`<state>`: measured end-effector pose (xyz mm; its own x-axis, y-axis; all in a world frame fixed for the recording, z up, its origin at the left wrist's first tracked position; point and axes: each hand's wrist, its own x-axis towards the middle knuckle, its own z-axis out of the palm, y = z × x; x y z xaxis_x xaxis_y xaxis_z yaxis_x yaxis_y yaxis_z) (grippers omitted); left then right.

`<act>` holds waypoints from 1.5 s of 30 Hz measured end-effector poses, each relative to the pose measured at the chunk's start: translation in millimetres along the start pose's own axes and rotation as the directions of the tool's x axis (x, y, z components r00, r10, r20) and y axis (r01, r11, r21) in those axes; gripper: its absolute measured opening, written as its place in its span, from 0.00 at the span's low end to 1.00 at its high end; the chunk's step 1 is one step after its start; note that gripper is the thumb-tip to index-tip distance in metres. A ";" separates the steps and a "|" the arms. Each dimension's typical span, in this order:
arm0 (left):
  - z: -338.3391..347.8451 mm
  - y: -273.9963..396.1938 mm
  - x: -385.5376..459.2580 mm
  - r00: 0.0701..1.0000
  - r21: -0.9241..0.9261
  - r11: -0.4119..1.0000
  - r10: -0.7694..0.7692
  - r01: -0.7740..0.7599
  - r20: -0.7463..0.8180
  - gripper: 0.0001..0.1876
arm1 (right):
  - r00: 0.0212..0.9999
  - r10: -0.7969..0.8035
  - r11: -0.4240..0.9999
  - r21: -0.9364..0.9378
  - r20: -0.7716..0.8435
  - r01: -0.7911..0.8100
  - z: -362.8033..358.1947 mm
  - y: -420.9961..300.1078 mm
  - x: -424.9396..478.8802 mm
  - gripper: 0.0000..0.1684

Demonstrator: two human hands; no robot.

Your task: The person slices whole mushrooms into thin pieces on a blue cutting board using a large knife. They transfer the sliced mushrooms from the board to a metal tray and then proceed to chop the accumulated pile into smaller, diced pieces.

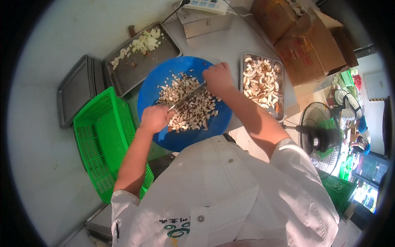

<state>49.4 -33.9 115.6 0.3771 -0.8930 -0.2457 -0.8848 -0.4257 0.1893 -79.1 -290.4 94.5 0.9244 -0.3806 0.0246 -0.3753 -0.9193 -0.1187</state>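
Note:
A knife (187, 96) spans a heap of chopped mushrooms (197, 112) on a round blue cutting board (182, 143). My right hand (218, 78) is closed around its far right end. At the near left end, my left hand (155, 119) grips the same knife, fingers curled, low over the board. Both fists hide the knife's ends, so which one holds the handle is unclear. To the right of the board, a metal tray (281, 108) holds sliced mushrooms (260, 80).
Behind the board lies a metal tray (123, 81) with chopped pale vegetable (148, 41). A green plastic basket (105, 139) and stacked trays (75, 92) stand left. Cardboard boxes (311, 49), a fan (319, 139) and a power strip (206, 5) are around; people (348, 102) work far right.

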 end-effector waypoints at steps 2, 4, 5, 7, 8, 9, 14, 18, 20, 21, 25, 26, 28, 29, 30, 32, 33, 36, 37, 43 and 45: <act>-8.6 -0.5 -0.8 0.998 -0.014 0.999 -0.040 0.039 -0.039 0.19 | 0.997 -0.035 0.999 0.032 -0.063 0.037 -31.1 -2.7 4.3 0.06; -4.1 -4.4 6.6 0.996 -0.003 1.000 -0.022 0.021 -0.092 0.19 | 0.996 -0.020 0.999 -0.033 -0.089 0.017 -10.3 -1.3 7.7 0.07; 1.3 -7.0 7.8 0.998 0.011 1.000 -0.010 0.011 -0.059 0.19 | 0.995 -0.015 0.998 -0.062 -0.099 0.009 0.5 -0.8 9.0 0.08; -1.7 -9.7 17.6 1.000 0.044 0.999 0.016 -0.016 -0.010 0.19 | 0.997 0.028 0.999 -0.044 0.077 -0.025 -2.2 1.6 21.0 0.06; -6.9 -13.6 19.0 1.000 0.033 0.999 0.022 -0.023 0.007 0.19 | 0.985 0.049 0.998 -0.037 0.164 -0.043 -4.7 2.7 25.3 0.06; -12.8 -11.8 15.9 1.000 0.016 1.000 0.008 -0.008 -0.002 0.19 | 0.992 0.035 0.999 -0.031 0.122 -0.032 -11.8 1.7 23.5 0.06; -2.5 -21.2 24.8 1.000 -0.019 1.000 -0.010 0.010 -0.015 0.18 | 0.999 0.041 0.997 -0.062 -0.033 -0.043 -4.2 -1.1 27.5 0.06; -18.2 -25.5 29.9 0.999 -0.019 1.000 0.010 -0.009 0.030 0.18 | 0.992 0.086 0.995 -0.067 0.090 -0.080 -4.3 0.5 33.7 0.07; -34.1 -22.7 25.9 0.999 -0.052 0.998 -0.046 0.047 0.023 0.18 | 1.000 0.019 0.999 -0.026 -0.007 -0.019 -32.5 -1.1 36.3 0.07; -29.3 -24.9 29.9 0.999 -0.047 0.998 -0.035 0.035 0.002 0.18 | 0.999 0.042 0.998 -0.044 -0.002 -0.042 -26.2 -0.1 38.1 0.07; -13.3 -40.5 51.0 0.999 -0.005 0.999 0.043 -0.043 -0.009 0.18 | 0.978 0.118 0.993 -0.050 0.173 -0.111 -10.0 0.5 47.9 0.08; -19.0 -45.2 51.6 0.998 0.004 0.998 0.055 -0.056 0.008 0.18 | 0.959 0.129 0.992 -0.041 0.252 -0.123 -14.2 1.0 51.6 0.08; -39.3 -39.8 43.4 0.999 -0.026 1.000 0.014 -0.013 0.036 0.19 | 0.987 0.070 0.998 -0.021 0.147 -0.067 -34.9 -2.5 50.3 0.09; -36.0 -43.1 43.9 0.999 -0.028 0.999 0.032 -0.033 -0.005 0.19 | 0.995 0.040 0.999 -0.015 0.089 -0.038 -41.3 -3.2 51.6 0.09; -31.2 -48.4 46.8 0.997 -0.023 0.998 0.057 -0.058 -0.049 0.20 | 0.990 0.062 0.998 -0.040 0.123 -0.057 -33.3 -3.4 54.8 0.09; -4.2 -66.0 50.8 0.985 -0.039 0.991 0.125 -0.131 -0.120 0.22 | 0.974 0.104 0.993 -0.077 0.199 -0.090 -10.1 -8.3 57.4 0.09; -8.4 -66.7 53.5 0.987 -0.035 0.990 0.131 -0.135 -0.095 0.22 | 0.974 0.106 0.993 -0.076 0.202 -0.093 -11.6 -7.0 60.7 0.09; -32.2 -61.1 55.5 0.993 -0.035 0.992 0.118 -0.118 -0.023 0.23 | 0.979 0.106 0.993 -0.062 0.173 -0.097 -18.4 -5.0 60.5 0.10; -35.8 -60.2 56.4 0.996 -0.010 0.996 0.089 -0.090 -0.012 0.22 | 0.987 0.093 0.995 -0.052 0.130 -0.087 -26.6 -4.0 61.1 0.10; -22.2 -73.6 64.7 0.995 0.018 0.995 0.099 -0.099 0.013 0.19 | 0.990 0.098 0.995 -0.042 0.100 -0.094 -15.8 -2.4 73.4 0.10; -25.4 -83.2 67.9 0.991 -0.084 0.988 0.124 -0.129 -0.055 0.21 | 0.996 0.056 0.998 -0.001 0.072 -0.056 -23.7 -1.8 73.3 0.10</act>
<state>155.6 -62.9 107.3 0.2786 -0.9457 -0.1676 -0.8997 -0.3181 0.2990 -12.3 -319.0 120.0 0.9045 -0.4231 -0.0534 -0.4264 -0.8967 -0.1184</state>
